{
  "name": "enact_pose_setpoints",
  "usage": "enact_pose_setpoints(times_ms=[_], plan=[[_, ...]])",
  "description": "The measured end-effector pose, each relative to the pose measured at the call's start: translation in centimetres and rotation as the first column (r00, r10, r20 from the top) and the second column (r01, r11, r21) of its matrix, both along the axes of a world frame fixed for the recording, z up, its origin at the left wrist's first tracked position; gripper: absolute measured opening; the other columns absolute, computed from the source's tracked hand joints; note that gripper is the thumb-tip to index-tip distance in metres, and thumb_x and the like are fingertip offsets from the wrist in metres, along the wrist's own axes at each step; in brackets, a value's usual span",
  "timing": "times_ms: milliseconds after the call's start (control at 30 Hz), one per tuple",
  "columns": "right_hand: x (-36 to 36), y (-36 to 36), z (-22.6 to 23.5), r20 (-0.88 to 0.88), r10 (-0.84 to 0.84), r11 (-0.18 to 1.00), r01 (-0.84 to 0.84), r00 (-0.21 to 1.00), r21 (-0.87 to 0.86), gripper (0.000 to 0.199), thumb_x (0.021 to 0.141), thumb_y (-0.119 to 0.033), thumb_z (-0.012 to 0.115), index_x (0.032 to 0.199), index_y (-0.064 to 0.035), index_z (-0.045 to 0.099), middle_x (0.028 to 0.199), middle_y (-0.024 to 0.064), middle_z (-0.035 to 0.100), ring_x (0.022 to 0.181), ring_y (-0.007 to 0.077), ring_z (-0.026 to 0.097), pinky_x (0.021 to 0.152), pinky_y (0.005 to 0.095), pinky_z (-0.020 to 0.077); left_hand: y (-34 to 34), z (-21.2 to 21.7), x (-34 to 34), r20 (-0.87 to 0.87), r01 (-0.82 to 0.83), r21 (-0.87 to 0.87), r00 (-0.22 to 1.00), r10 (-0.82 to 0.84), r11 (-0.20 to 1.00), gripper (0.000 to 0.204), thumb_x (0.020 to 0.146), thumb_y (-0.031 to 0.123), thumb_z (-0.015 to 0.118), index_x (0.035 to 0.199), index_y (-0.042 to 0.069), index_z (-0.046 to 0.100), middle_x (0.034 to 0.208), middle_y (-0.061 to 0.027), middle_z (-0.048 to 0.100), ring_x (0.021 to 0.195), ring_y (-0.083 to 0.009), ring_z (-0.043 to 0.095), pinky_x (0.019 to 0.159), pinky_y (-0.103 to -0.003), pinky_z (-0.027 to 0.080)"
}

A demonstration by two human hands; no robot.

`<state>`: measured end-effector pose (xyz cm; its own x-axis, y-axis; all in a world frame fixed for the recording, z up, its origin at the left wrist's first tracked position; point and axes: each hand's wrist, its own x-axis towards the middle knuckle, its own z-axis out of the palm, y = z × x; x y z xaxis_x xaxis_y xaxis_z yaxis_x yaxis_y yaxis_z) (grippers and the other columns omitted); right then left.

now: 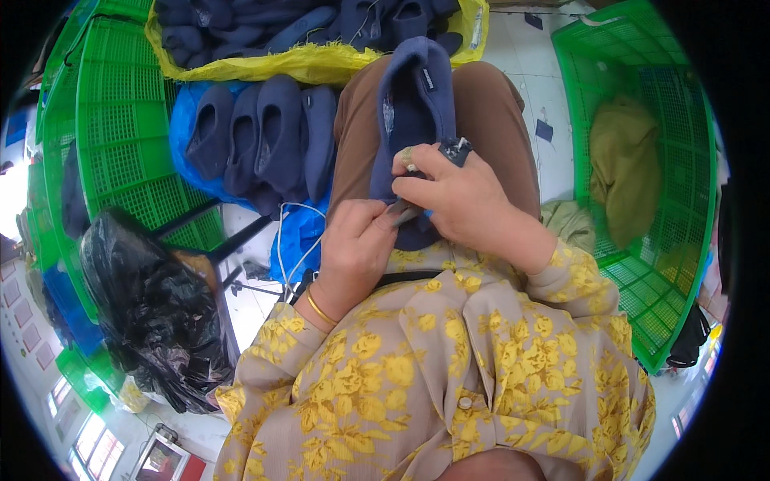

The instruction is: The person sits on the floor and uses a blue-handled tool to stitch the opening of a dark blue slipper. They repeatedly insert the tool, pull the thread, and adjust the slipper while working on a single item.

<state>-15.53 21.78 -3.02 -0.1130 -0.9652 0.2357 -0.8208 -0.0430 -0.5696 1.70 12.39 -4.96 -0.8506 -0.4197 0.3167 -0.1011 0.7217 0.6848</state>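
A navy slipper (417, 104) lies lengthwise on my lap between my brown-trousered thighs, its opening facing up and a small label on its inner right side. My right hand (472, 200) is closed around a black-handled tool (455, 151). A grey metal blade (403, 212) shows below those fingers, over the slipper's near part. My left hand (350, 244), with a gold bangle at the wrist, pinches at the slipper's near left edge beside the blade. What exactly lies between the left fingertips is hidden.
Several navy slippers (281, 132) stand in a row on blue plastic at left. Beyond them, a yellow sack (321, 74) holds more. Green crates (128, 112) flank me; the right crate (573, 72) contains olive cloth (626, 168). A black plastic bag (152, 313) sits near my left elbow.
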Motion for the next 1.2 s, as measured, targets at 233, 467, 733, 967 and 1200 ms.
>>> enact_pose_setpoints(times_ms=[233,467,733,967,1200], plan=[[-3.2,0.4,4.7,0.974,0.104,0.989,0.123,-0.201,-0.081,0.014,0.1,-0.025,0.055,0.106,-0.013,0.053,0.074,-0.0003,0.053,0.054,0.0069,0.042,0.046,0.0249,0.0332,-0.3,0.2,-0.5,-0.003,-0.021,0.11,1.0,0.021,0.994,0.02,0.075,-0.006,0.072,0.094,0.001,0.068,0.096,-0.0104,0.061,0.075,-0.0219,0.059,0.065,-0.03,0.048],[-3.6,2.9,6.6,0.834,-0.199,0.976,0.031,0.515,0.214,0.013,0.09,-0.009,0.061,0.103,-0.0118,0.061,0.076,0.0062,0.062,0.062,0.021,0.058,0.056,0.0312,0.0462,-0.8,1.1,-1.1,0.103,-0.035,0.315,0.995,0.003,0.949,0.021,0.078,-0.003,0.071,0.097,0.001,0.063,0.097,-0.0099,0.059,0.071,-0.0171,0.057,0.063,-0.026,0.047],[0.0,3.9,2.5,0.382,-0.108,0.955,-0.01,0.918,0.296,0.035,0.07,0.004,0.06,0.103,-0.0057,0.064,0.087,0.0139,0.068,0.081,0.0323,0.066,0.072,0.0395,0.0535,-1.3,2.5,-1.5,0.25,-0.119,0.528,0.968,-0.02,0.841,0.013,0.078,0.004,0.07,0.089,0.0,0.066,0.08,-0.0036,0.058,0.064,-0.0106,0.049,0.057,-0.023,0.039],[0.1,3.5,2.7,0.349,-0.124,0.947,0.005,0.929,0.322,0.03,0.07,0.003,0.06,0.099,-0.0043,0.064,0.085,0.0145,0.067,0.08,0.0335,0.065,0.071,0.0422,0.0526,-1.5,2.5,-1.5,0.286,-0.151,0.595,0.958,-0.034,0.789,0.011,0.08,0.005,0.07,0.088,-0.001,0.067,0.08,-0.0003,0.058,0.064,-0.0052,0.045,0.057,-0.021,0.036],[0.1,3.3,2.5,0.365,-0.127,0.954,0.012,0.922,0.301,0.028,0.07,0.002,0.06,0.096,-0.0049,0.064,0.079,0.0148,0.065,0.076,0.0339,0.065,0.069,0.0424,0.0517,-1.5,2.2,-1.4,0.289,-0.151,0.585,0.957,-0.03,0.797,0.01,0.08,0.005,0.07,0.088,-0.001,0.067,0.08,0.0002,0.057,0.064,-0.0038,0.045,0.057,-0.02,0.036]])
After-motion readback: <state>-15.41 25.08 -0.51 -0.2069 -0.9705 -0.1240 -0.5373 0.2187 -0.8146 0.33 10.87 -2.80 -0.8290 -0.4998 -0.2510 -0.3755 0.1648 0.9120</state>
